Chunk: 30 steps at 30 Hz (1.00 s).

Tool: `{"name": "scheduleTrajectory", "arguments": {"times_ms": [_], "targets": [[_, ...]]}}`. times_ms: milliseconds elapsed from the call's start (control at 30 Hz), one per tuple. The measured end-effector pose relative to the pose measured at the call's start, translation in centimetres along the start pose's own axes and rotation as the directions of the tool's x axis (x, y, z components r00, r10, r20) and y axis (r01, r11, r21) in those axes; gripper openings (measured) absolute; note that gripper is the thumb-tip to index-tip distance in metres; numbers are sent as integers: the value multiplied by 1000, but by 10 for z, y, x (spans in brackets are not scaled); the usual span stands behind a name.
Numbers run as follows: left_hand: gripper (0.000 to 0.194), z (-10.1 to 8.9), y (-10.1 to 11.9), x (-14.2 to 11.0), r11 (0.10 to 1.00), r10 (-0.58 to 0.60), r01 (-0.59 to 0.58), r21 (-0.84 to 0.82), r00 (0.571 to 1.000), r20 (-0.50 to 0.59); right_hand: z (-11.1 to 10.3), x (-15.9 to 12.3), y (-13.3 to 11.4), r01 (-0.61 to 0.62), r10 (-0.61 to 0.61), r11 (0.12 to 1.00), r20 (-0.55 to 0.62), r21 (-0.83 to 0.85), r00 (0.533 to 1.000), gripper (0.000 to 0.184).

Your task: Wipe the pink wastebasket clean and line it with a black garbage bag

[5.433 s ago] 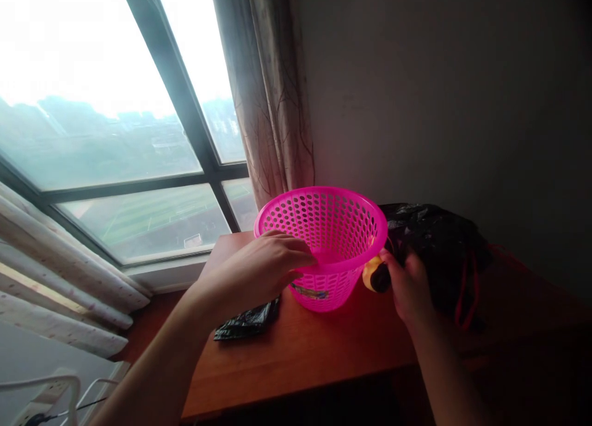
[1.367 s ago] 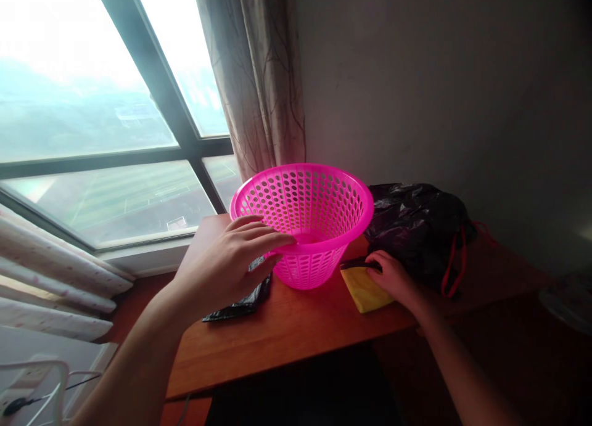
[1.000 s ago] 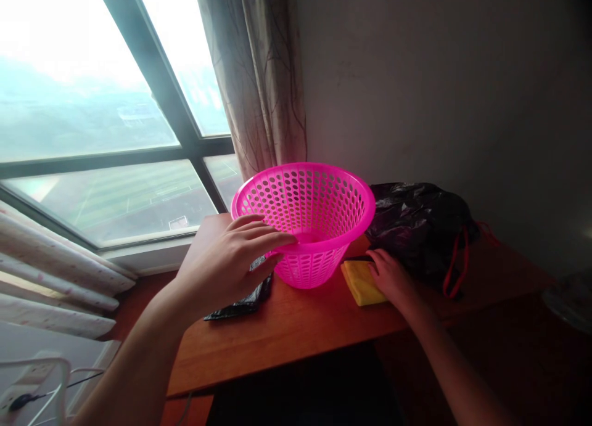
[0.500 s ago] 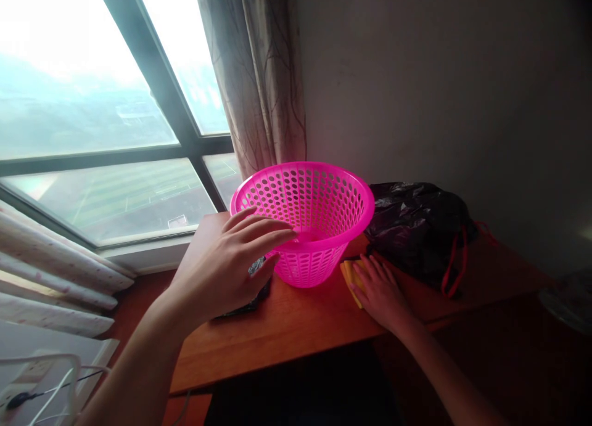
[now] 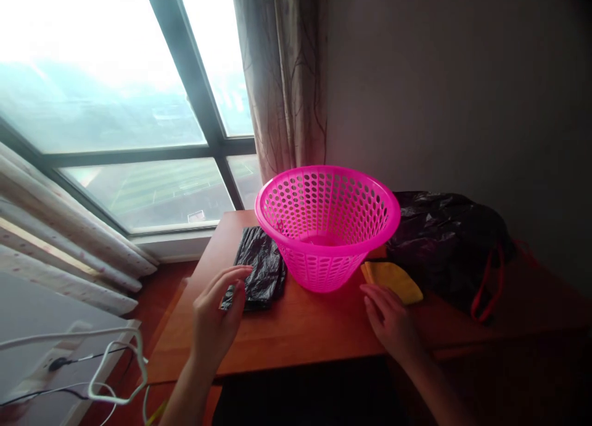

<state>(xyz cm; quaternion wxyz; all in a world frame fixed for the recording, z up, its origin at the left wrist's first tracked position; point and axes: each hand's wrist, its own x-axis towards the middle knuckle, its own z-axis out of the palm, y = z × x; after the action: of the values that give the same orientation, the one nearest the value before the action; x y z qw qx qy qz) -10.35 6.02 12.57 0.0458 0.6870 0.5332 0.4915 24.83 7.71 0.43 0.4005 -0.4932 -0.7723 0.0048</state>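
Observation:
A pink plastic basket (image 5: 327, 272) with round holes stands upright on the wooden table (image 5: 305, 336). At its left lies a flat, folded black plastic bag (image 5: 261, 269). My left hand (image 5: 216, 315) is over the near left edge of that bag, its fingers curved and apart from the thumb, holding nothing. To the basket's right is a folded yellow cloth (image 5: 395, 281). My right hand (image 5: 391, 324) is at the near edge of the cloth, fingers stretched out and nothing in its grasp; whether the fingertips touch the cloth I cannot tell.
A bulky black bag (image 5: 444, 235) with a red drawstring (image 5: 488, 284) lies at the table's right, against the wall. Windows and a long curtain (image 5: 296, 74) are behind on the left. White cables (image 5: 115, 398) and a socket with a black plug (image 5: 58, 363) are at lower left.
My left hand has drawn back from the basket's rim toward me, uncovering the folded black bag. My right hand has come off the yellow cloth to its near side. The view has shifted left.

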Motion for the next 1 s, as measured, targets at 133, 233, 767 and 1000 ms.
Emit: {"name": "scheduleTrajectory", "arguments": {"times_ms": [133, 233, 767, 1000], "targets": [[20, 10, -52, -18, 965, -69, 56, 256, 997, 44, 9, -8, -16, -59, 54, 994, 53, 89, 997, 25], [28, 11, -68, -25, 943, 13, -80, 322, 978, 207, 9, -8, -15, -141, 136, 983, 49, 117, 989, 25], [22, 6, -57, -53, 937, -34, -12, 348, 991, 127, 6, -10, -16, -138, 133, 986, 51, 94, 990, 27], [25, -8, -30, -68, 911, -376, 380, -159, 925, 55, 7, -7, -21, -77, 73, 991, 45, 111, 996, 25]]}}
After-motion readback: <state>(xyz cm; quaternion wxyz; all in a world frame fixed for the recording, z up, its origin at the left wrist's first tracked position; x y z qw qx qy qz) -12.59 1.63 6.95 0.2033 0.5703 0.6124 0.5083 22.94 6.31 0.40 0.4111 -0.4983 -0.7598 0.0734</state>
